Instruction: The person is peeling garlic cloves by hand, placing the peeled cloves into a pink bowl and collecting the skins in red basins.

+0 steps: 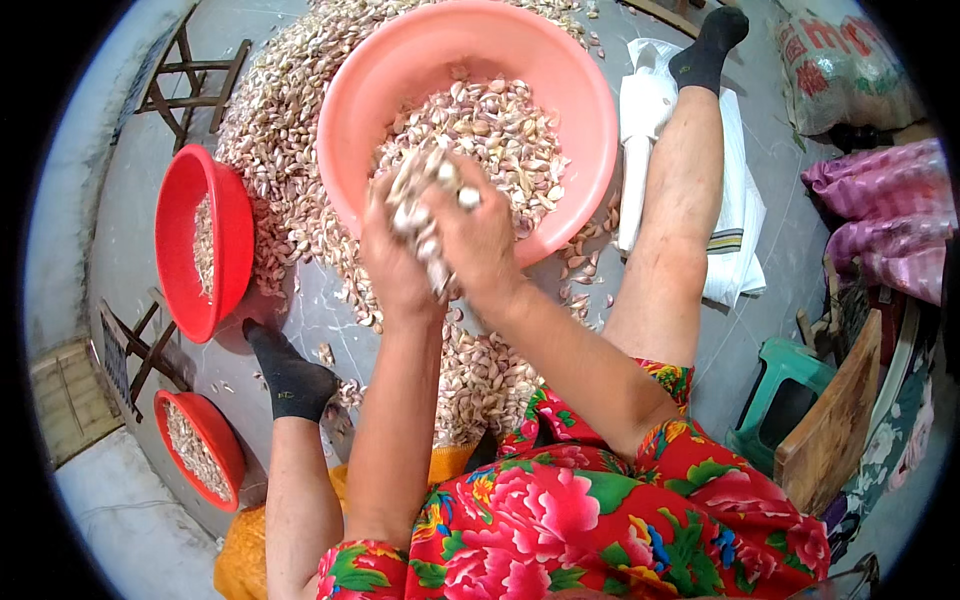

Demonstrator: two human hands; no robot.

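Note:
Garlic cloves (424,215) fill the space between my two cupped hands, over the near rim of a large pink basin (580,110). My left hand (392,262) curls round them from the left, slightly smeared by motion. From the right, my right hand (478,240) closes against them, its fingers bent over the top. More loose garlic cloves (490,130) lie heaped inside the basin. Beneath and around my wrists, cloves spread over the floor.
A big garlic pile (280,130) covers the floor behind and left. Two red basins (235,240) with cloves stand at left, near wooden stools (190,75). At right are a white sack (735,210), a green stool (785,375), a wooden board (830,400) and stuffed bags (850,75).

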